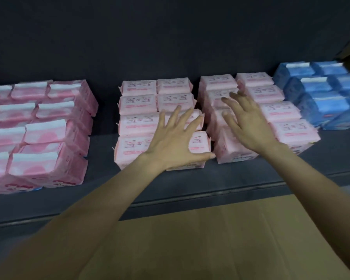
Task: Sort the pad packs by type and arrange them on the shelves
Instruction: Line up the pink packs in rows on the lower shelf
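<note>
Three kinds of pad packs stand in blocks on a dark shelf. Bright pink packs with white tops fill the left. Pale pink packs form two double rows in the middle. Blue packs sit at the right. My left hand hovers with fingers spread over the front of the left pale pink rows. My right hand is spread the same way over the right pale pink rows. Neither hand holds a pack. Whether the palms touch the packs is unclear.
A brown cardboard sheet or box flap lies below the shelf's front edge, under my forearms. A dark back wall closes the shelf behind the packs. A bare strip of shelf runs in front of the pale pink and blue packs.
</note>
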Demonstrator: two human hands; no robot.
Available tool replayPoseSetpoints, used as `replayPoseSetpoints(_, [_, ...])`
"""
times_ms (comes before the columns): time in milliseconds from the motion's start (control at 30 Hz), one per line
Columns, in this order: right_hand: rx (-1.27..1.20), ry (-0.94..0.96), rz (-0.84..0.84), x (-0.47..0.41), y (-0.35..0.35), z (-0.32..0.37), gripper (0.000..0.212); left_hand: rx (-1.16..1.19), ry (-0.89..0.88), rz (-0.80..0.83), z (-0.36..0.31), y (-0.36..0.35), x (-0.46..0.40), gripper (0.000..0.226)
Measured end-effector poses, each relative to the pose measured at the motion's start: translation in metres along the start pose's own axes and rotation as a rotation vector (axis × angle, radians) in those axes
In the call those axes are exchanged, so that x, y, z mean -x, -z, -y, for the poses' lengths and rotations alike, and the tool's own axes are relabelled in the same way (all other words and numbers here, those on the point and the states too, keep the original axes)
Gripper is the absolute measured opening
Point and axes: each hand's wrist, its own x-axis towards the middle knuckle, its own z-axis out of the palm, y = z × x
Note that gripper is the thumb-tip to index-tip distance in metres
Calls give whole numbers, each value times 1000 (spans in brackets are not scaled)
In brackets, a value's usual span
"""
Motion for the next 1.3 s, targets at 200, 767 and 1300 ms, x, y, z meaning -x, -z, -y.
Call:
replayPoseSetpoints(200, [-145,-228,143,4,0,-37,51,5,149,138,-11,-20,-22,108])
replayPoseSetpoints(767, [-11,-206,72,-33,-5,-12,49,54,129,70,-10,-18,-38,93])
replayPoseSetpoints(1300, [112,-129,313,-110,-32,-7,48,11,166,28,-2,-30,-52,82])
